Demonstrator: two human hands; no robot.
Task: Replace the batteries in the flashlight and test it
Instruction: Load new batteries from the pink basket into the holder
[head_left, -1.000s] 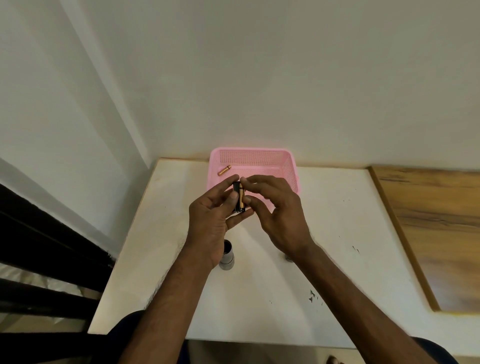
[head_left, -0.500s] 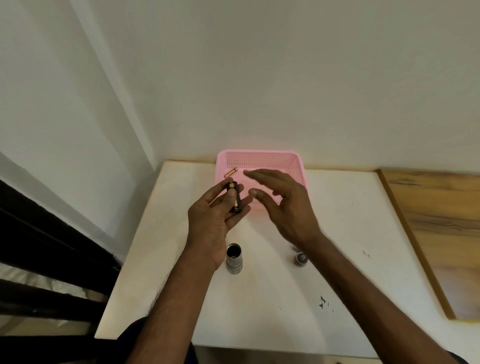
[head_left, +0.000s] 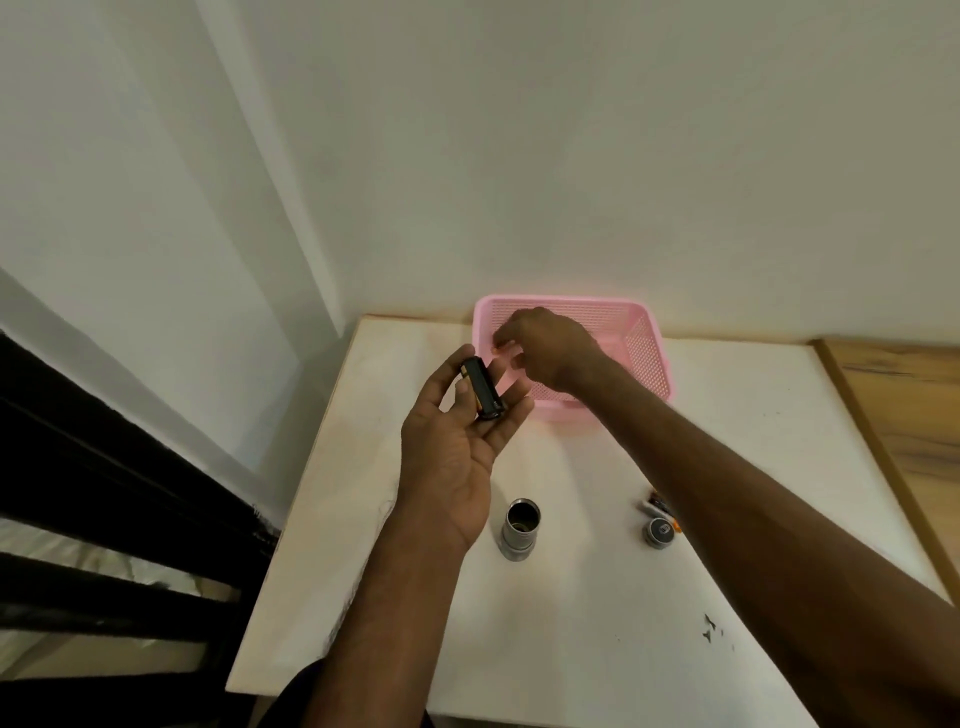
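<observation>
My left hand (head_left: 457, 447) is held above the table, palm up, and grips a black battery holder (head_left: 483, 389) with a gold-banded battery showing along its side. My right hand (head_left: 550, 345) reaches into the back left of the pink mesh basket (head_left: 644, 353) with its fingers curled downward. Whatever is under the fingertips is hidden. The silver flashlight body (head_left: 521, 527) stands upright on the white table (head_left: 571, 649), open end up, below my left hand. Its tail cap (head_left: 658, 531) sits to the right, beside small loose batteries (head_left: 655, 505) partly hidden by my right forearm.
The table stands in a corner against white walls. A wooden surface (head_left: 914, 415) adjoins its right edge. Dark railing bars (head_left: 104, 467) run along the left, below table level. A few dark specks (head_left: 709, 629) mark the tabletop at front right.
My right hand left the battery holder and moved back into the pink basket, covering the loose battery seen there before. My left hand keeps the holder and has tilted it flatter.
</observation>
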